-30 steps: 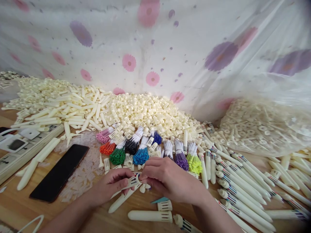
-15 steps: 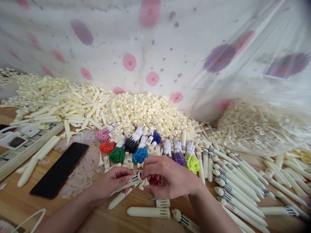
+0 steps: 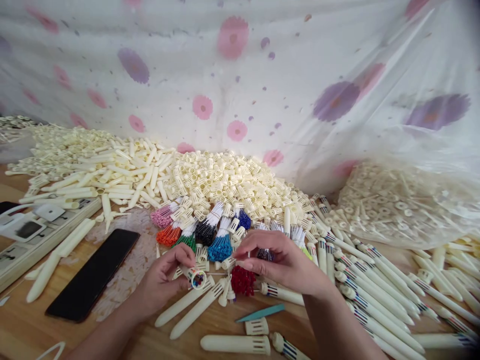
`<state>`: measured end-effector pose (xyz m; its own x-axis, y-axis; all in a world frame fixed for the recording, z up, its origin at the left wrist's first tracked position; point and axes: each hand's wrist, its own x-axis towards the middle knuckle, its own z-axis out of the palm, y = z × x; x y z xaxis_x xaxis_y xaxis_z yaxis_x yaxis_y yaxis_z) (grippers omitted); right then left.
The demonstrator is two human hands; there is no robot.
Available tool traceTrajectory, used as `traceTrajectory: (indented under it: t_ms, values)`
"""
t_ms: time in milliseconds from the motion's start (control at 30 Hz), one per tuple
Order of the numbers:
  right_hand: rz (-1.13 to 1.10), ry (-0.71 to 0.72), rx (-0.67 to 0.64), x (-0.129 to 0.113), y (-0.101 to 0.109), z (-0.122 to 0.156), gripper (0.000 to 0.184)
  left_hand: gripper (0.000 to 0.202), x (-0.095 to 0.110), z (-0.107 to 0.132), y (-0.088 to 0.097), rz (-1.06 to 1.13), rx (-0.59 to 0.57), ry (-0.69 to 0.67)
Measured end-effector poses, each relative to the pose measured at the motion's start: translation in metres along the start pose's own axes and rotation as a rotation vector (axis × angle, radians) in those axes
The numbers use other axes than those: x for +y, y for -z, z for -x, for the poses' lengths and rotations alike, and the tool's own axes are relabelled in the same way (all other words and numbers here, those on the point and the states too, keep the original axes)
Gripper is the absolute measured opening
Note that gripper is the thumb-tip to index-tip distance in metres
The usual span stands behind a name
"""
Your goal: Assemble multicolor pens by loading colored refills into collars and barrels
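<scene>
My left hand (image 3: 170, 275) is closed around a slotted cream pen sleeve (image 3: 197, 279). Its round end faces me, with several coloured tips inside. My right hand (image 3: 277, 260) is held in a pinch above a bundle of red-tipped refills (image 3: 243, 281); a small white bit shows by the fingertips, too small to name. Below lie teal tweezers (image 3: 260, 312) and a loose slotted ring (image 3: 257, 326). Two cream pen barrels (image 3: 197, 310) rest beside my left hand. A pen with coloured slots (image 3: 281, 293) lies partly behind my right wrist.
Refill bundles, blue (image 3: 220, 247) among them, stand before a heap of slotted cream parts (image 3: 225, 180). Finished-looking pens (image 3: 378, 295) are lined up at right, near a bag of white parts (image 3: 401, 205). A phone (image 3: 93, 272) and power strip (image 3: 56, 240) lie left.
My hands have moved apart. The left has turned the sleeve so its end faces me. The right has lifted off it, uncovering the tweezers and the red bundle.
</scene>
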<state>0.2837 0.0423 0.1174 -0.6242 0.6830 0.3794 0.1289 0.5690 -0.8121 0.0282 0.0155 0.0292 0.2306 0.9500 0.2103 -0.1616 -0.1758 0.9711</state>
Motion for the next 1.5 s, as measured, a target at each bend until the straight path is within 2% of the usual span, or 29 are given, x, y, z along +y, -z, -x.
traceTrajectory:
  t_ms: [100, 167, 300, 333, 433, 500, 567, 700, 800, 867, 933, 1033, 1100, 1167, 1333, 1500]
  values:
    - [0.185, 0.013, -0.127, -0.012, 0.004, -0.006, 0.013, 0.016, 0.005, -0.002, 0.001, -0.009, 0.011, 0.02]
    - [0.343, -0.004, -0.218, -0.018, 0.002, -0.006, 0.018, 0.019, 0.009, -0.003, 0.002, -0.017, 0.06, 0.044]
    - [0.637, -0.094, -0.336, -0.012, -0.016, 0.006, 0.024, 0.026, 0.014, -0.008, 0.003, -0.008, 0.366, 0.103]
    - [0.701, -0.108, -0.332, -0.007, -0.022, 0.011, 0.025, 0.028, 0.015, -0.01, 0.003, 0.028, 0.483, 0.131]
    - [0.829, -0.125, -0.237, 0.009, -0.035, 0.026, 0.032, 0.026, 0.019, -0.016, 0.001, 0.077, 0.591, 0.188]
    - [0.856, -0.145, -0.161, 0.015, -0.04, 0.032, 0.036, 0.027, 0.026, -0.021, 0.0, 0.121, 0.603, 0.244]
    - [0.851, -0.125, -0.165, 0.018, -0.044, 0.036, 0.035, 0.028, 0.035, -0.024, -0.001, 0.177, 0.599, 0.278]
    - [0.889, 0.116, -0.379, 0.022, -0.058, 0.041, 0.01, 0.029, 0.051, -0.02, -0.002, 0.2, 0.6, 0.241]
    - [0.928, 0.245, -0.491, 0.033, -0.07, 0.043, 0.011, 0.03, 0.05, -0.006, -0.002, 0.175, 0.58, 0.278]
    - [0.921, 0.237, -0.485, 0.041, -0.075, 0.045, 0.014, 0.031, 0.045, 0.004, -0.001, 0.131, 0.563, 0.317]
    - [0.877, 0.179, -0.417, 0.046, -0.077, 0.046, 0.015, 0.032, 0.039, 0.013, 0.001, 0.109, 0.534, 0.329]
    - [0.779, 0.1, -0.315, 0.045, -0.077, 0.049, 0.017, 0.032, 0.035, 0.018, 0.004, 0.1, 0.517, 0.305]
    - [0.758, 0.094, -0.293, 0.041, -0.077, 0.05, 0.018, 0.031, 0.033, 0.019, 0.007, 0.091, 0.513, 0.286]
    - [0.784, 0.09, -0.307, 0.037, -0.075, 0.051, 0.017, 0.032, 0.032, 0.018, 0.011, 0.085, 0.507, 0.277]
    - [0.913, 0.09, -0.445, 0.034, -0.063, 0.05, 0.019, 0.035, 0.022, 0.017, 0.021, 0.086, 0.439, 0.309]
    - [0.994, 0.152, -0.47, 0.033, -0.061, 0.045, 0.02, 0.027, 0.014, 0.018, 0.025, 0.038, 0.293, 0.302]
